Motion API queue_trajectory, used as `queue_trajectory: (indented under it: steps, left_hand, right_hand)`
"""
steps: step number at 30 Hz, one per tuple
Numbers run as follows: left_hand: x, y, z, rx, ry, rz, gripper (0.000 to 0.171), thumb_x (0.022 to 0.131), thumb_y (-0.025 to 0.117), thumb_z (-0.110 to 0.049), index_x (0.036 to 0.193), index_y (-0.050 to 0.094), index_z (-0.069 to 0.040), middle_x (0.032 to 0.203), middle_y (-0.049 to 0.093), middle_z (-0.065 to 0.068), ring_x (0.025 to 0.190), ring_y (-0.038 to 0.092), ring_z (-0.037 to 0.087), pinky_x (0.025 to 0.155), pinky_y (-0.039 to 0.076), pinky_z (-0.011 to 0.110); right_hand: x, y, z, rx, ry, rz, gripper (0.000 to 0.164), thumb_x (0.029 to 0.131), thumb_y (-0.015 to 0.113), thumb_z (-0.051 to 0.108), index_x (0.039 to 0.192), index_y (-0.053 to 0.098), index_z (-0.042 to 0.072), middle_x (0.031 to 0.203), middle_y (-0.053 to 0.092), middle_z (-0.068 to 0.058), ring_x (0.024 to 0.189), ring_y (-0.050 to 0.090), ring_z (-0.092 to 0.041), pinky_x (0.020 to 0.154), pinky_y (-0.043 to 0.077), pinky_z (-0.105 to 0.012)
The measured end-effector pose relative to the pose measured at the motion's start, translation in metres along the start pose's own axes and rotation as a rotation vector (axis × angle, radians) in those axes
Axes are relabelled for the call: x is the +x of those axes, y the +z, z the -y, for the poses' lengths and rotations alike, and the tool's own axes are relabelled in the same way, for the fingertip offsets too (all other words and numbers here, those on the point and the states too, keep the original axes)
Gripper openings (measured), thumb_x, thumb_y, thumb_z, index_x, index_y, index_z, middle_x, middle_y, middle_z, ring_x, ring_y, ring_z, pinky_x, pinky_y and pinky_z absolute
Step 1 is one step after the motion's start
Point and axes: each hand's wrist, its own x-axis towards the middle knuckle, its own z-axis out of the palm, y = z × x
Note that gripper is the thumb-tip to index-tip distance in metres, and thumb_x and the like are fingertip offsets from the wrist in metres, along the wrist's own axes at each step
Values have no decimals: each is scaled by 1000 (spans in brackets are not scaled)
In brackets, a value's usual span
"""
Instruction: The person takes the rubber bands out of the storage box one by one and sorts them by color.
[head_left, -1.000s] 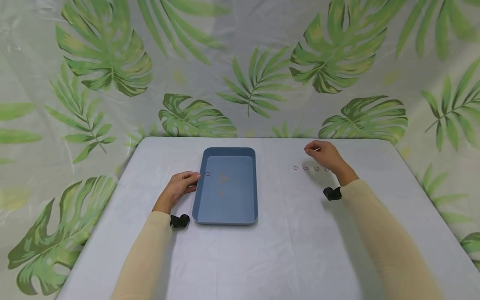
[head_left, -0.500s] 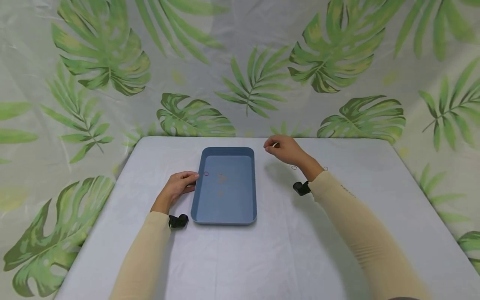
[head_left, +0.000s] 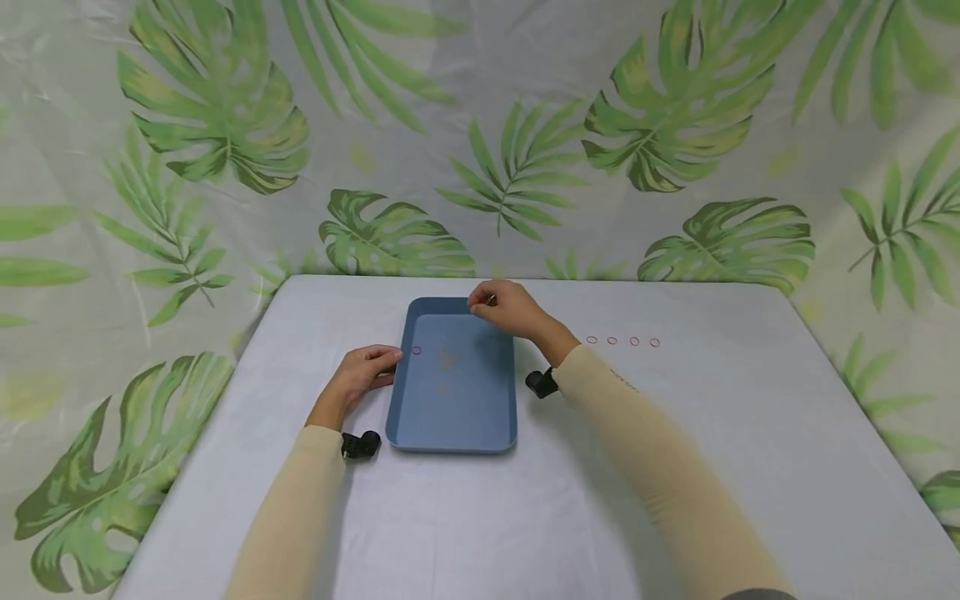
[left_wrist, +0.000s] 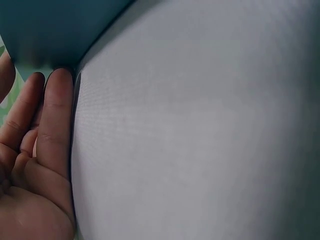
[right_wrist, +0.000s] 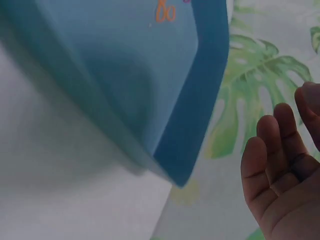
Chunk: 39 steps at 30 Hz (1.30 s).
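A blue rectangular tray (head_left: 453,425) lies on the white-covered table. My left hand (head_left: 362,371) rests at its left rim, fingers fairly straight; in the left wrist view, the fingertips (left_wrist: 61,80) meet the tray's side. Above the tray's far right corner is my right hand (head_left: 513,308), thumb and index fingertips brought together. I cannot tell whether anything is between them. Inside the tray, a small purplish-red ring (head_left: 416,351) lies by the left wall. Small orange rings (head_left: 447,360) lie near the middle, clearer in the right wrist view.
Right of the tray, several thin reddish rings (head_left: 634,341) form a straight row on the tabletop (head_left: 570,483). A leaf-patterned cloth (head_left: 502,167) hangs behind the table. Each wrist carries a small black camera (head_left: 362,445).
My right hand has swept left from above the row of rings to the tray's far right corner, baring the whole row. My left hand has stayed at the tray's left rim.
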Motion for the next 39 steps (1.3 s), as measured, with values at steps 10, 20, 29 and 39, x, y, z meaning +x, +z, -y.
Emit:
queue_trajectory:
  steps: [10, 20, 29, 39]
  left_hand:
    - [0, 0, -1, 2, 5, 9, 46, 97, 66, -26, 133, 58, 2, 115, 65, 2, 96, 62, 4, 85, 59, 20]
    - [1, 0, -2, 15, -3, 5, 47, 97, 65, -29, 134, 58, 0, 124, 63, 8, 98, 62, 5, 86, 59, 20]
    - [0, -1, -1, 7, -17, 3, 44, 98, 65, -26, 133, 59, 0, 120, 64, 4, 98, 63, 5, 86, 59, 21]
    - [1, -1, 0, -28, 10, -2, 43, 97, 65, -23, 131, 59, 3, 112, 65, 1, 96, 63, 4, 85, 60, 21]
  right_hand:
    - [21, 42, 5, 10, 19, 1, 20, 99, 57, 14, 114, 68, 5, 117, 68, -13, 107, 64, -28, 90, 55, -40]
    - [34, 76, 10, -68, 64, 12, 16, 100, 59, 16, 108, 70, 9, 115, 67, -8, 105, 61, -23, 93, 53, -40]
    - [38, 96, 9, -171, 82, -39, 14, 99, 62, 18, 105, 73, 11, 111, 68, -6, 103, 62, -21, 94, 54, -37]
    - [45, 124, 3, -346, 29, -117, 12, 95, 66, 21, 96, 76, 15, 99, 73, -2, 94, 66, -20, 86, 57, -36]
